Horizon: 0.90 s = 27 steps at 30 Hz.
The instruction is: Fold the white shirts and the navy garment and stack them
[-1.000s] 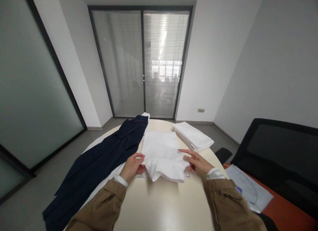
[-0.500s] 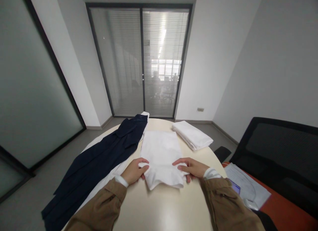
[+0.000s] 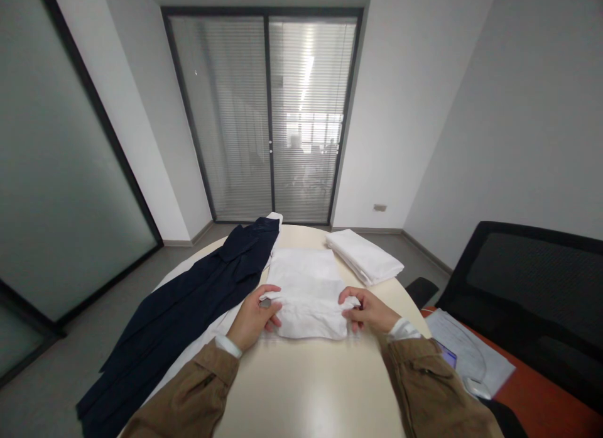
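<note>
A white garment [image 3: 306,287] lies on the round cream table [image 3: 306,388], its near end lifted and folded back over itself. My left hand [image 3: 252,318] pinches the left corner of that near edge. My right hand [image 3: 370,309] pinches the right corner. Both hands hold the fold a little above the tabletop. Brown jacket sleeves cover both of my forearms.
A dark navy garment [image 3: 188,306] stretches along the table's left side and hangs over its edge. A folded white cloth [image 3: 365,256] sits at the far right. A black mesh chair [image 3: 532,293] and papers [image 3: 471,353] on an orange surface stand to the right. Sliding glass doors with blinds are ahead.
Both hands have closed on the near edge of the white garment and carried it up and away from me, so the garment now looks shorter.
</note>
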{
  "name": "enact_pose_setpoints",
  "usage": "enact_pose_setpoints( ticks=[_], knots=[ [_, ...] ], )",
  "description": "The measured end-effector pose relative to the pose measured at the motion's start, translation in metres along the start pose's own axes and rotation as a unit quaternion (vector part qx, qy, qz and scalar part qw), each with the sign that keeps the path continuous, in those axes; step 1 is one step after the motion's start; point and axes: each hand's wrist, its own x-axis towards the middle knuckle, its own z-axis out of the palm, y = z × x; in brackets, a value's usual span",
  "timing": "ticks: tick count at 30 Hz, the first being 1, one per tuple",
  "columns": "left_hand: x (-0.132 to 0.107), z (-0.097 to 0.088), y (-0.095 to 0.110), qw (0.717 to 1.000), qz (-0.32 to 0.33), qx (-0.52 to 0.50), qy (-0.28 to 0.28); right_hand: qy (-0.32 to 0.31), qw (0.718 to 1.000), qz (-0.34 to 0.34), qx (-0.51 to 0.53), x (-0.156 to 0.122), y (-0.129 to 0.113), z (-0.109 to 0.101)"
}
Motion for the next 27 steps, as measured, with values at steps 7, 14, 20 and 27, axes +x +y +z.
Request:
enact_pose_setpoints(
  ticks=[7, 14, 20, 27],
  knots=[
    [0.005, 0.005, -0.006, 0.993, 0.034, -0.111, 0.027, 0.07, 0.995, -0.032, 0.058, 0.004, -0.002, 0.001],
    [0.007, -0.002, -0.009, 0.996, 0.011, -0.078, 0.04, 0.069, 0.994, -0.049, -0.069, 0.006, 0.005, -0.007],
    [0.008, 0.003, -0.022, 0.997, -0.03, 0.015, 0.069, 0.002, 0.989, -0.003, -0.148, 0.001, 0.003, -0.003],
    [0.001, 0.006, -0.017, 0.988, -0.09, -0.123, 0.04, -0.051, 0.986, -0.025, -0.155, -0.004, -0.003, -0.003]
  ],
)
